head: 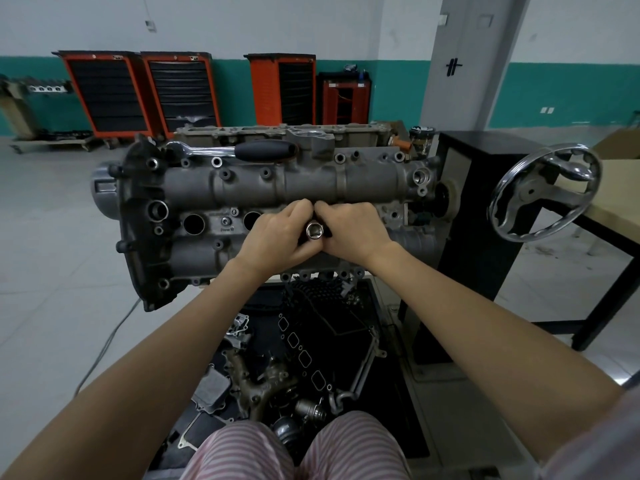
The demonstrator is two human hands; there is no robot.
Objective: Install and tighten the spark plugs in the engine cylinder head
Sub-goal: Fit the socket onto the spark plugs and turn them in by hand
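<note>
A grey engine cylinder head (249, 183) is mounted on a stand in front of me. Two open spark plug wells (193, 224) show dark to the left of my hands. My left hand (277, 237) and my right hand (353, 230) meet over the middle of the head, both gripping a chrome socket (314, 231) whose open square end faces the camera. The lower part of the socket is hidden by my fingers. No spark plug is visible. A ratchet wrench with a black handle (263, 149) lies along the back edge of the head.
A chrome handwheel (543, 192) on the black stand (485, 209) sits to the right. A tray of engine parts (294, 368) lies on the floor below. Orange tool cabinets (145, 91) line the far wall. A table (616, 202) stands at the right edge.
</note>
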